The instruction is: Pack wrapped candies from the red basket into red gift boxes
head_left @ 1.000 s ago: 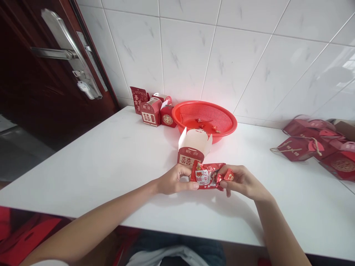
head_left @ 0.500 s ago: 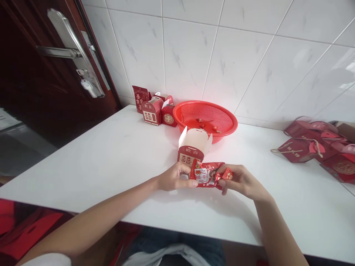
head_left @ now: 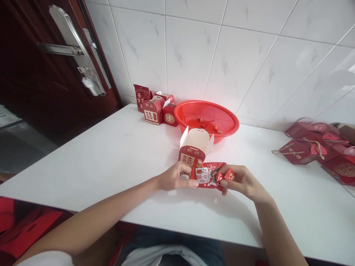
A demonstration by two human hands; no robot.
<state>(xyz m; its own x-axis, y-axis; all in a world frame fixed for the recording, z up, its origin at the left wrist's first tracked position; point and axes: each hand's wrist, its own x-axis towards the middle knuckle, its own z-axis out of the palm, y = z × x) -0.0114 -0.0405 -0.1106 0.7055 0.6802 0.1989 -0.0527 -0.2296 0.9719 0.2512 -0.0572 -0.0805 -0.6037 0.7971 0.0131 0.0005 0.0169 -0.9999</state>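
A red printed packet (head_left: 206, 175) is held between my hands above the white table. My left hand (head_left: 176, 178) pinches its left end between thumb and fingers. At the packet's right end, my right hand (head_left: 240, 181) is closed on a small red wrapped candy (head_left: 229, 174), and its fingers also touch the packet. Just behind the packet stands an open red and white box (head_left: 194, 145), its flaps raised. The box's lower front is partly hidden by the packet and my left hand.
Behind the open box, a red mesh basket (head_left: 206, 107) holds several small wrapped pieces. Closed red boxes (head_left: 153, 111) stand by the tiled wall, left of the basket. More red boxes (head_left: 295, 151) with cords lie at the right. A dark door (head_left: 30, 74) is at the left.
The small candy in my right hand has turned slightly. The whole view has shifted a little; both hands keep nearly the same hold.
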